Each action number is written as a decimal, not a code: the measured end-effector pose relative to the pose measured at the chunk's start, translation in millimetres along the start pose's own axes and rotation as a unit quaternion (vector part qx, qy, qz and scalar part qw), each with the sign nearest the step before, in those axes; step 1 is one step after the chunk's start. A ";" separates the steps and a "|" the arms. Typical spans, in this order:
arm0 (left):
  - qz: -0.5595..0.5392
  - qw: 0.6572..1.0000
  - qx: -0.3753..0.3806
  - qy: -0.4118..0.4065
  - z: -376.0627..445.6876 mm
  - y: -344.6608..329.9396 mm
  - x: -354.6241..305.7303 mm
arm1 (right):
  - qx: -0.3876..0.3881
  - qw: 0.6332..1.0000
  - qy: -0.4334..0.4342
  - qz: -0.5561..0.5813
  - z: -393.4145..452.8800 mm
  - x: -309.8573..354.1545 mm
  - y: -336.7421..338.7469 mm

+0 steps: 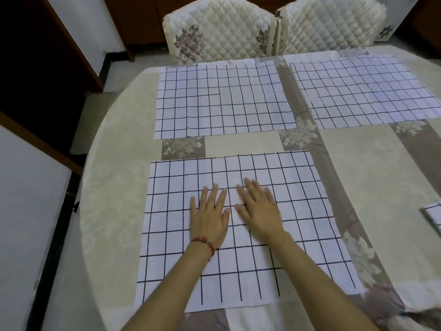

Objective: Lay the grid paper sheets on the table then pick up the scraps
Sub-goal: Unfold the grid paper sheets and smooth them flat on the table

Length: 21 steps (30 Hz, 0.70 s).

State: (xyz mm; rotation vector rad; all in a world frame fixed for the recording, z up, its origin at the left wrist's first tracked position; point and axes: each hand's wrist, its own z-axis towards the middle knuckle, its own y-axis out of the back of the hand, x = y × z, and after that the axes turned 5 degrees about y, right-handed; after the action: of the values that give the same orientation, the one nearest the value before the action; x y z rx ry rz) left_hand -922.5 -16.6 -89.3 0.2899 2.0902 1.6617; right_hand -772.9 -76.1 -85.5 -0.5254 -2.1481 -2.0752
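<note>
Head view: both hands lie flat, fingers straight and spread, on the near white paper sheet with black grid lines (238, 225). Left hand (208, 216) and right hand (259, 209) press side by side near the sheet's centre, holding nothing.

Step in hand, as judged: smoothing this sheet onto the desk (372, 168). Best done by sweeping the palms outward from centre toward 9 and 3 o'clock, light pressure, so the paper neither creases nor slides.

Two more grid sheets lie at 12 o'clock (222, 101) and 1 o'clock (367, 91), well apart from the hands. A small grid-paper scrap (434, 215) sits at 3 o'clock by the frame edge, not yet collected.
</note>
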 end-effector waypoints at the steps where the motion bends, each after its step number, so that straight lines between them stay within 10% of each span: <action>1: 0.012 1.000 -0.003 -0.003 1.1 -2.5 6.2 | 0.003 0.999 -0.046 0.001 -3.2 -14.8 2.7; 8: 0.001 1.000 -0.026 -0.017 3.0 -5.8 11.1 | -0.108 0.943 -0.313 0.016 -24.5 -65.6 31.0; 15: 0.026 0.999 -0.019 -0.007 3.5 -2.3 8.7 | 0.044 0.993 0.113 0.001 42.0 20.7 8.1; 21: 0.030 0.999 -0.027 -0.003 2.7 -2.8 10.0 | -0.045 0.972 -0.231 0.021 39.5 -68.5 27.0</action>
State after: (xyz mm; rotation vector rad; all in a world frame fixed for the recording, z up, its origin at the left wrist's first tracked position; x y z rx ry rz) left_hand -929.7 -10.7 -94.6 0.3425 2.0472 1.7482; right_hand -694.0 -48.6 -83.8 -1.1574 -2.2400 -2.2053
